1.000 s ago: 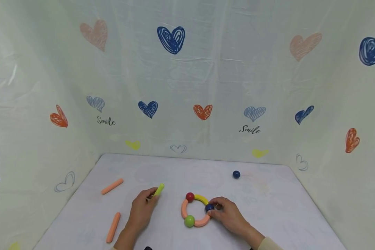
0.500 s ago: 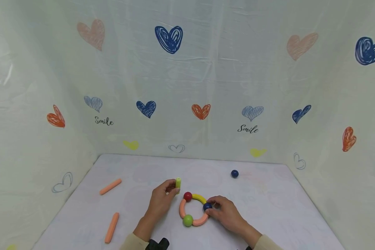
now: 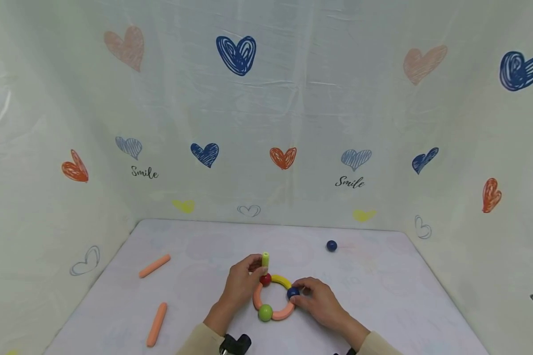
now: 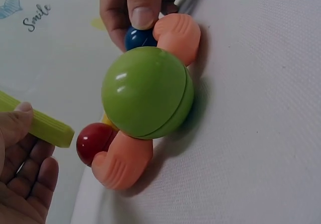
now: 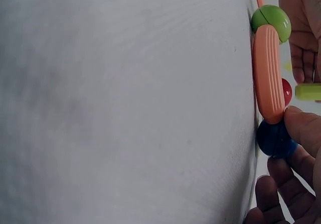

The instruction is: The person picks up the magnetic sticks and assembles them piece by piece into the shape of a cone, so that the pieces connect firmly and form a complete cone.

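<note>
My left hand (image 3: 242, 282) pinches a yellow-green stick (image 3: 265, 260) upright over the red ball (image 3: 265, 279). In the left wrist view a small gap shows between the stick (image 4: 52, 128) and the red ball (image 4: 94, 142). On the table lies a ring of curved bars, yellow (image 3: 281, 280) and orange (image 3: 284, 312), joined by the red ball, a green ball (image 3: 265, 312) and a blue ball (image 3: 293, 293). My right hand (image 3: 322, 303) grips the blue ball between thumb and fingers, as the right wrist view also shows.
Two straight orange sticks (image 3: 154, 266) (image 3: 157, 324) lie on the left of the white table (image 3: 373, 276). Another blue ball (image 3: 331, 245) sits toward the back right. A curtain with printed hearts hangs behind and beside the table.
My left hand has moved right with the yellow-green stick, from beside the ring to over the red ball, and the stick has turned from slanted to upright. My right hand keeps holding the blue ball.
</note>
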Demonstrator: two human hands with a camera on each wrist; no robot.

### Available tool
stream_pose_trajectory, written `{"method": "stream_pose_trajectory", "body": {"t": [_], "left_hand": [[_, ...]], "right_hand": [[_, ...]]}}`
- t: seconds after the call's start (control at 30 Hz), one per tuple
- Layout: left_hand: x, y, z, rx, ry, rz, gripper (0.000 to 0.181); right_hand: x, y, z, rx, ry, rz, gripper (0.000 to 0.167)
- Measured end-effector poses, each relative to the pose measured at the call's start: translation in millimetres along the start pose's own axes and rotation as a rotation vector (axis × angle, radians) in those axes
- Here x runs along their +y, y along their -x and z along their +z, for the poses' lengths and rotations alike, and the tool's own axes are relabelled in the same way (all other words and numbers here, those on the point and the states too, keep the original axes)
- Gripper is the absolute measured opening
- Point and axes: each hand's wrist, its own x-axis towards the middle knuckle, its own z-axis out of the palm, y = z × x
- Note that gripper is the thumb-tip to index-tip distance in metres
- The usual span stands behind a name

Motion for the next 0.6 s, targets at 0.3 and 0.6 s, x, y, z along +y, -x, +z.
{"method": "stream_pose_trajectory", "body": {"t": [0.3,0.6], "left_hand": [[-6.6,-2.3,4.5,-0.056,-0.040,-0.027,0.036],[-16.6,-2.2,6.5,-0.106,-0.168,0.000,0.032]], "right_hand": [[-0.6,0.3,-1.2,-0.009,-0.008,0.006,0.034],[-2.2,1.1,-1.6,-0.008,-0.009,0.006,0.033]]}}
